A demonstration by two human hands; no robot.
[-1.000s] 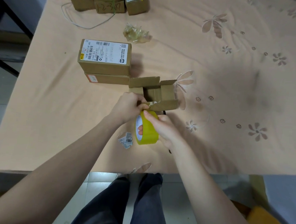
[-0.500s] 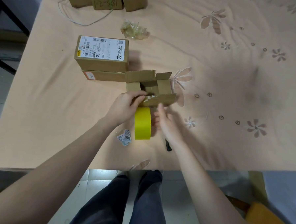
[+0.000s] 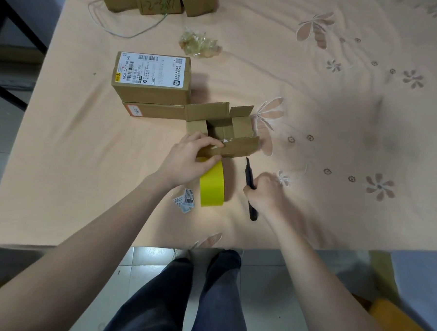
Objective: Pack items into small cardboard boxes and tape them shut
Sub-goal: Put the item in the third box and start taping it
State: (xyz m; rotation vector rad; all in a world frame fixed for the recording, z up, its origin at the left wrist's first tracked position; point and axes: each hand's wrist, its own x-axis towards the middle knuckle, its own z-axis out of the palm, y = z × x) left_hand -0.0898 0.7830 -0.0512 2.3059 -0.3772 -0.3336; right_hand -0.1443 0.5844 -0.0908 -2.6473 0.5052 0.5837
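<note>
On tabletop [image 3: 74, 145]: one open box [image 3: 221, 130] lying centre, left hand [image 3: 187, 161] fingers pinching its near flap; one yellow tape roll [image 3: 211, 185] standing below; right hand [image 3: 264, 193] fingers gripping one black cutter [image 3: 249, 182]; two sealed boxes [image 3: 152, 79] sitting stacked behind.

A bright yellow tape roll [image 3: 212, 187] and plain brown open cardboard box [image 3: 241, 147] sit mid-frame on a peach tablecloth [image 3: 316, 119] printed with pinkish flowers.

Open box [image 3: 221, 130]: we see it right of two stacked boxes [image 3: 152, 86].
Tape roll [image 3: 211, 185]: just before it.
</note>
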